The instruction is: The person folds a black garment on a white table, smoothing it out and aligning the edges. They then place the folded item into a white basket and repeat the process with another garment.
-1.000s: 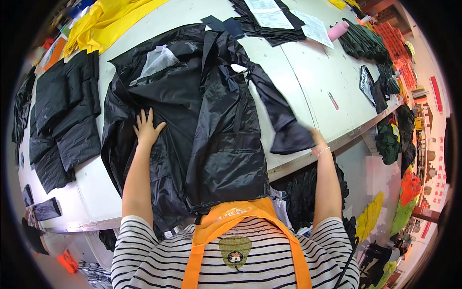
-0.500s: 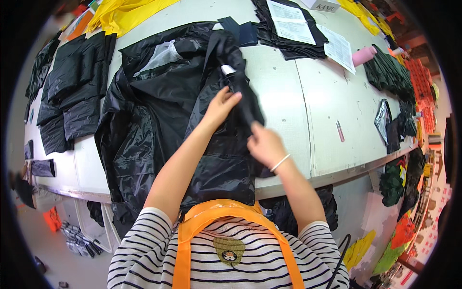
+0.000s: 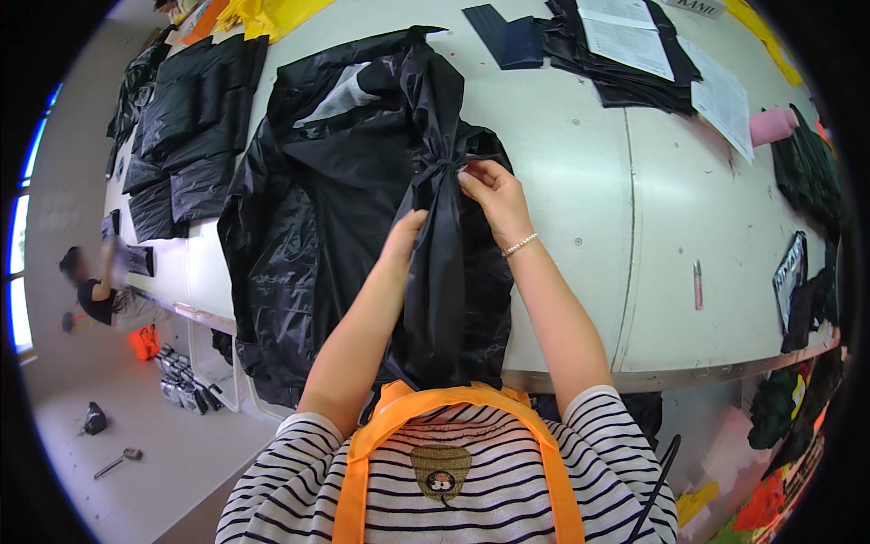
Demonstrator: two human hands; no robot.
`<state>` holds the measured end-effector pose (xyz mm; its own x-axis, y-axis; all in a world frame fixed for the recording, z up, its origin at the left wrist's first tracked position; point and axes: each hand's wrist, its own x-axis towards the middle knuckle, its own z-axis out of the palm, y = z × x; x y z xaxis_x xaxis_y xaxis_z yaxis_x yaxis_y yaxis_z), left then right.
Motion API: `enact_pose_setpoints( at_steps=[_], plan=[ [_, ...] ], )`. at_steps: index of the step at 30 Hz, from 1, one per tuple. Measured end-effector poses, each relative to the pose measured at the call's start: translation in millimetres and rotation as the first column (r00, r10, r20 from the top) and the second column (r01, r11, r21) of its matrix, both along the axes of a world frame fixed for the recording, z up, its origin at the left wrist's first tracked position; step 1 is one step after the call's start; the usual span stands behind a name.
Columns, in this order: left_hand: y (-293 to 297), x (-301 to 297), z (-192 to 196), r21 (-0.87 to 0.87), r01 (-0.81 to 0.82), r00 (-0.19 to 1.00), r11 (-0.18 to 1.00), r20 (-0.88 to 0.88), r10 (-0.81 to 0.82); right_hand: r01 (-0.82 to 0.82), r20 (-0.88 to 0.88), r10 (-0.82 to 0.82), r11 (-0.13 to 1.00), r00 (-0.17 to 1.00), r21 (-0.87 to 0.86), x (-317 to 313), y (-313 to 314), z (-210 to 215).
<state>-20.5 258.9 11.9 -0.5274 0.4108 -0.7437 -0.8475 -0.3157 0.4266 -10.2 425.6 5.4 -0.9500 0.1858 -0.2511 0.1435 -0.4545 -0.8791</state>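
A shiny black jacket [image 3: 349, 195] lies spread over the white table, with a pale grey patch [image 3: 340, 95] showing inside its upper part. A long dull-black strip of its fabric runs down the right side and is bunched into gathers near the top. My right hand [image 3: 494, 192] pinches the cloth at these gathers, thumb and fingers together. Lower down, my left hand [image 3: 406, 238] grips the left edge of the strip; its fingers are mostly hidden by the fabric.
Folded black garments [image 3: 195, 122] are stacked at the left. Dark blue pieces [image 3: 507, 38], papers [image 3: 625, 41] on black cloth and a pink thread cone [image 3: 772, 125] lie at the far right. Thread snips [image 3: 698, 286] rest on the table [image 3: 580, 299]. A person [image 3: 100, 290] is at the left.
My right hand has moved up to the gathers, and my left hand sits lower on the strip. The cloth, earlier lifted and blurred, now lies drawn together. The view has shifted left.
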Motion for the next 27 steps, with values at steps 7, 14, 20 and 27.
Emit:
enact_pose_setpoints(
  at_steps=[7,14,20,27],
  plan=[
    [-10,0,16,-0.514,-0.304,0.689,0.802,-0.7,-0.188,0.143,-0.206,-0.091,0.957,0.974,0.254,-6,-11,6],
    [16,-33,83,-0.492,0.055,0.562,0.869,-0.704,-0.434,-0.02,-0.292,0.043,0.997,0.956,0.08,-3,-2,31],
    [26,-22,76,-0.399,0.057,0.587,0.915,-0.728,-0.355,-0.078,-0.113,0.054,0.972,0.992,-0.223,18,19,31],
    [59,-11,93,-0.668,-0.434,-0.216,0.604,-0.575,-0.79,-0.101,-0.239,0.08,0.992,0.968,-0.075,17,35,44]
  ],
)
